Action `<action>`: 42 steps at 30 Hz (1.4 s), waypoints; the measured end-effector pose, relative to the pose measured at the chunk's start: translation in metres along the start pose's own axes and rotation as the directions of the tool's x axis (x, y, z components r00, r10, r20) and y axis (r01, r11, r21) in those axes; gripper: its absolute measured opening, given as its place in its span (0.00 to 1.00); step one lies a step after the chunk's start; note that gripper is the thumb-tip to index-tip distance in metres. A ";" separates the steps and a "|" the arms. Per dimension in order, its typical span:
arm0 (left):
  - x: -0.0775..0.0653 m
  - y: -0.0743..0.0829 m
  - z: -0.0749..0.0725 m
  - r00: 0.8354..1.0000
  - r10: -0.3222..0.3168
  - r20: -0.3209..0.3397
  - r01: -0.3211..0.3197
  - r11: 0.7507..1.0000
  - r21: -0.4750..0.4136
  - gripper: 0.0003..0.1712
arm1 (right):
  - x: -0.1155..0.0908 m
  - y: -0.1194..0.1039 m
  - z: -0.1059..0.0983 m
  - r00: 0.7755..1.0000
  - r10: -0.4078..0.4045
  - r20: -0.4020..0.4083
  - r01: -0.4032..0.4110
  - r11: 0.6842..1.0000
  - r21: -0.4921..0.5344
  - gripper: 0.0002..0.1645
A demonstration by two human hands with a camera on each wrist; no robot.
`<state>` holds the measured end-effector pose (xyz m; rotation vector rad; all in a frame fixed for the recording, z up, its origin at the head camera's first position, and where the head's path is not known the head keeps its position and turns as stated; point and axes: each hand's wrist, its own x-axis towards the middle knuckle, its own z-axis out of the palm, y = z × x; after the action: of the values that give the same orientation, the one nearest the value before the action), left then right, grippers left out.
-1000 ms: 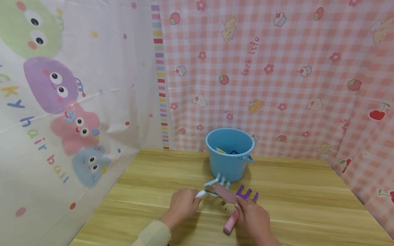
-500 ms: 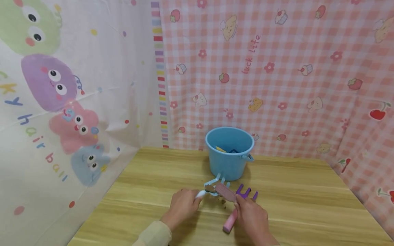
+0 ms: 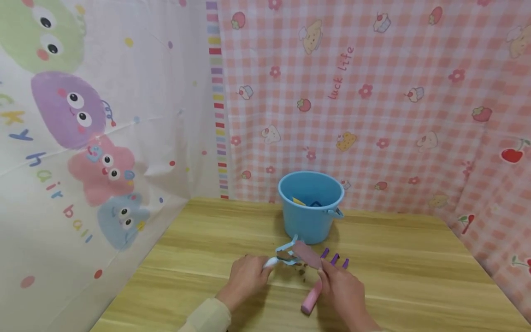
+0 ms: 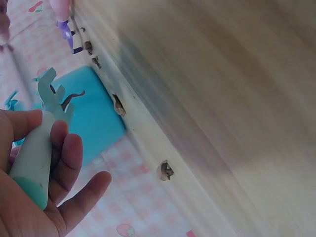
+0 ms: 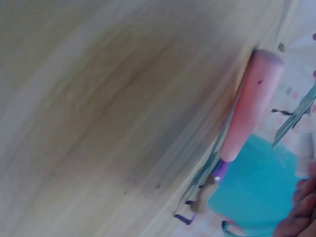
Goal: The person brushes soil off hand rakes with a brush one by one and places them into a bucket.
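Observation:
In the head view, my left hand (image 3: 248,279) grips the pale handle of a small light-blue hand rake (image 3: 286,247), its tines raised toward the bucket. A brown scrap (image 3: 284,254) is caught among the tines. My right hand (image 3: 344,288) pinches a flat mauve brush-like tool (image 3: 307,255), whose far end overlaps the tines. In the left wrist view, thumb and fingers wrap the rake's white-and-mint handle (image 4: 35,158). Below the right hand lies a second rake with a pink handle (image 3: 310,299) and purple tines (image 3: 346,263), partly hidden.
A blue bucket (image 3: 308,219) with a yellow piece (image 3: 298,201) and a dark blue piece inside stands just behind the rakes. Brown crumbs (image 3: 302,272) lie on the wooden table (image 3: 207,249). Patterned cloths (image 3: 373,115) hang at the back and sides.
The mauve tool has shifted slightly away and to the right along the light-blue rake, its face turned and now smoother-looking. The left hand and its rake have barely moved.

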<state>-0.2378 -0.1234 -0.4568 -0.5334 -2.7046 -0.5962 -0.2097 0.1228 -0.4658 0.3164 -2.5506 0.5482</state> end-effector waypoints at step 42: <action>0.004 0.006 0.000 1.000 -0.005 0.008 0.004 0.998 0.062 0.20 | -0.001 -0.006 0.000 0.999 0.007 0.040 -0.008 1.000 0.017 0.14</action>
<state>-0.2387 -0.1170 -0.4530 -0.5152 -2.7227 -0.5106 -0.2067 0.1177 -0.4647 0.3272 -2.5876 0.5728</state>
